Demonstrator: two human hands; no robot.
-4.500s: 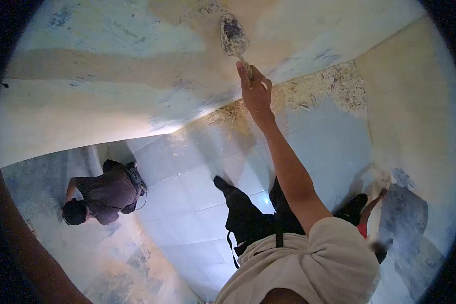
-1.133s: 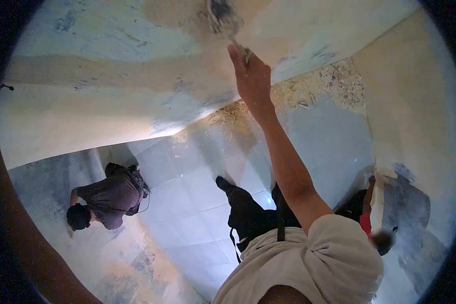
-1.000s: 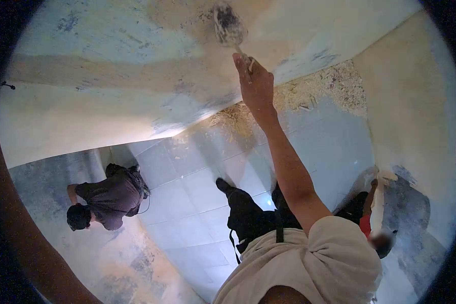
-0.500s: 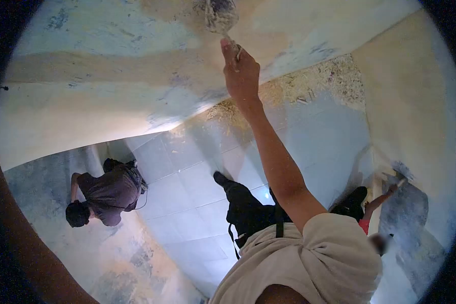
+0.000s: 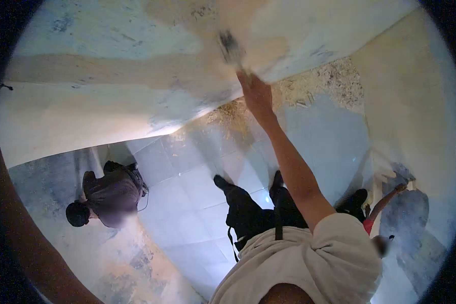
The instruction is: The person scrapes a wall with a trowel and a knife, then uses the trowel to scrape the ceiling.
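Observation:
My right hand (image 5: 258,96) is closed round the handle of a scraper (image 5: 232,48), its blade blurred and close against the wall (image 5: 111,66). The wall around the blade shows tan scraped patches among pale, bluish paint. A forearm, apparently my left, runs out of focus along the left edge of the view; my left hand is out of sight.
Flakes and scrapings (image 5: 329,83) lie along the wall's foot on the tiled floor (image 5: 187,187). At left, a person in a dark shirt (image 5: 114,195) is bent toward another wall. At right, a person with a red sleeve (image 5: 368,225) reaches a tool to the side wall (image 5: 405,101).
My right hand and the scraper have moved down the wall and slightly right. The person at left has drawn an arm in; the hand at right has shifted slightly right.

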